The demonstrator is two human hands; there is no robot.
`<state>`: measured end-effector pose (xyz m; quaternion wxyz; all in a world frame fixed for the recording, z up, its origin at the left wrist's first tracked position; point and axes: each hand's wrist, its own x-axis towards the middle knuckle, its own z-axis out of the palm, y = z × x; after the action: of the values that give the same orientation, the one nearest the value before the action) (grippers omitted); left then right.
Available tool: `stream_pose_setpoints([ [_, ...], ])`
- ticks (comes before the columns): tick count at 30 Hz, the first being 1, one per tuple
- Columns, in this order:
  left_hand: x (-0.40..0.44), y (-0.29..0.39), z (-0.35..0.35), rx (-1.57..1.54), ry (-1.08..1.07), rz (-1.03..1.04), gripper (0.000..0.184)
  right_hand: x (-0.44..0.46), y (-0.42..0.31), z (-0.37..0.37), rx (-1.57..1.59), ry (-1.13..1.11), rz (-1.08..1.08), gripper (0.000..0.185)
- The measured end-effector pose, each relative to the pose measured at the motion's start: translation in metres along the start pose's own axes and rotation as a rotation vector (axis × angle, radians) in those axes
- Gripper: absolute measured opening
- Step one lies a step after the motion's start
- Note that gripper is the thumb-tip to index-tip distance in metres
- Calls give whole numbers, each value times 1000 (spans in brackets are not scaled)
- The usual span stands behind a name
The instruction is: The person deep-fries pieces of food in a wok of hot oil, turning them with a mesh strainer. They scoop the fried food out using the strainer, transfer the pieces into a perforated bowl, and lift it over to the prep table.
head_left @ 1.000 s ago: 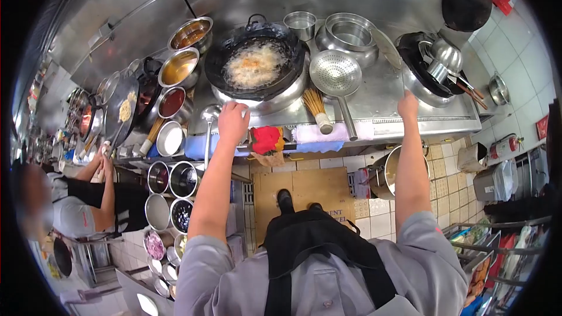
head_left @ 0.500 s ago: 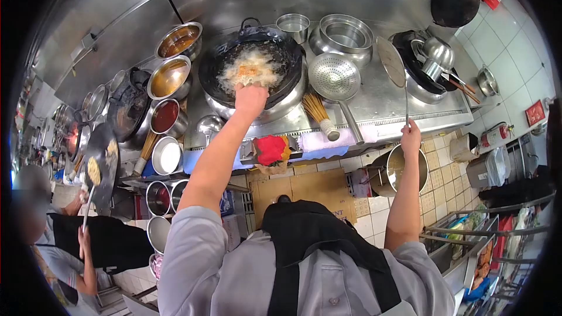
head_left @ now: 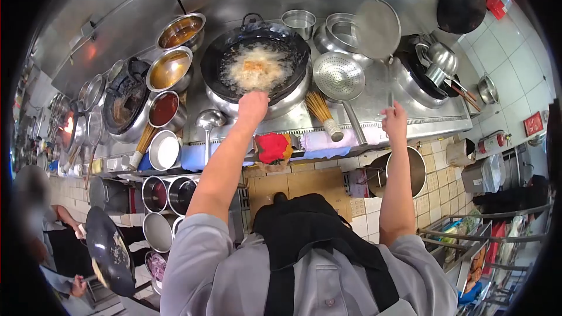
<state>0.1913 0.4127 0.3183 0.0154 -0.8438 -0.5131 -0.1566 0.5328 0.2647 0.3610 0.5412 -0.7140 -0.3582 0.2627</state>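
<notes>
head view shows a brushed steel counter (head_left: pixel 377 98) beside a beige tiled floor (head_left: pixel 436 180). at the near rim of a round black wok (head_left: pixel 213 69), where orange-brown food (head_left: pixel 253 66) sits amid pale bubbling oil (head_left: pixel 235 76), the left hand (head_left: pixel 253 106) is curled, fingertips hidden, so whether it holds anything cannot be told; the right hand (head_left: pixel 396 120), fingers bent, grips a flat round grey long-handled skimmer (head_left: pixel 377 28). between the hands lie a round perforated steel strainer (head_left: pixel 338 76) and a yellow-bristled brush (head_left: pixel 321 111), with steel sauce bowls (head_left: pixel 186 82) left of the wok.

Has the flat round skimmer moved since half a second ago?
Yes: the flat round skimmer has moved up and left in view, from beside the steel pot to overlapping its right rim.
</notes>
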Motion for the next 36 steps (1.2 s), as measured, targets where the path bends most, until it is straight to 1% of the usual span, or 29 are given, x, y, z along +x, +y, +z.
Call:
stream_pose_setpoints([
  [3,1,8,-3,27,-33,-64,17,8,-34,32,73,-263,-13,33],
  [4,-1,9,-1,30,-34,-75,17,12,-38,42,73,-274,-13,33],
  [6,-2,11,0,-7,-94,-116,17,25,-45,60,26,-409,-21,32],
  [7,-6,20,-10,-3,-89,-125,17,30,-49,70,28,-418,-27,32],
  [9,-33,45,-27,-61,414,29,20,42,-51,84,-146,-415,-68,35],
  [10,-50,55,-32,-158,386,30,22,55,-47,88,-145,-425,-63,35],
  [11,-71,64,-33,-256,352,31,23,69,-39,94,-253,-413,-168,35],
  [12,-96,70,-29,-374,279,-36,22,81,-32,100,-359,-402,-272,35],
  [13,-125,75,-24,-491,206,-104,21,94,-25,107,-358,-414,-262,35],
  [15,-201,65,20,-530,82,-213,21,111,-10,117,-553,-351,-489,38],
  [16,-249,65,39,-512,-56,-389,21,108,-13,119,-556,-366,-485,38],
  [17,-297,67,52,-563,-236,-557,22,100,-25,123,-481,-445,-330,37],
  [18,-348,70,64,-574,-256,-579,26,96,-30,127,-405,-519,-176,37],
  [19,-406,69,81,-513,-455,-704,31,102,-21,136,-286,-612,-63,38],
  [20,-459,75,92,-528,-558,-883,36,100,-13,143,-285,-625,-58,38],
  [21,-497,86,88,-570,-600,-897,38,97,-6,149,-195,-676,14,38],
  [23,-582,89,106,-555,-667,-892,37,87,-9,158,-64,-746,123,37],
  [24,-607,97,106,-612,-680,-986,35,85,-10,159,-64,-752,116,37],
  [25,-623,105,104,-698,-666,-1107,33,85,-10,162,26,-801,210,37],
  [26,-635,111,105,-774,-638,-1214,32,84,-10,165,117,-849,302,36],
  [28,-648,116,115,-922,-520,-1368,29,87,-9,167,155,-896,310,36],
  [30,-657,111,141,-1060,-379,-1448,26,92,-6,167,332,-897,457,34],
  [32,-656,92,170,-1204,-235,-1500,23,87,-6,165,378,-890,462,31],
  [33,-569,100,85,-933,-427,-1373,25,84,-4,164,420,-848,466,30],
  [34,-558,90,86,-1036,-339,-1368,26,79,-1,163,460,-803,471,30],
  [35,-553,83,92,-1140,-247,-1358,27,74,2,164,470,-763,438,23],
  [36,-565,59,124,-1053,-223,-1283,24,74,4,167,469,-761,428,23],
])
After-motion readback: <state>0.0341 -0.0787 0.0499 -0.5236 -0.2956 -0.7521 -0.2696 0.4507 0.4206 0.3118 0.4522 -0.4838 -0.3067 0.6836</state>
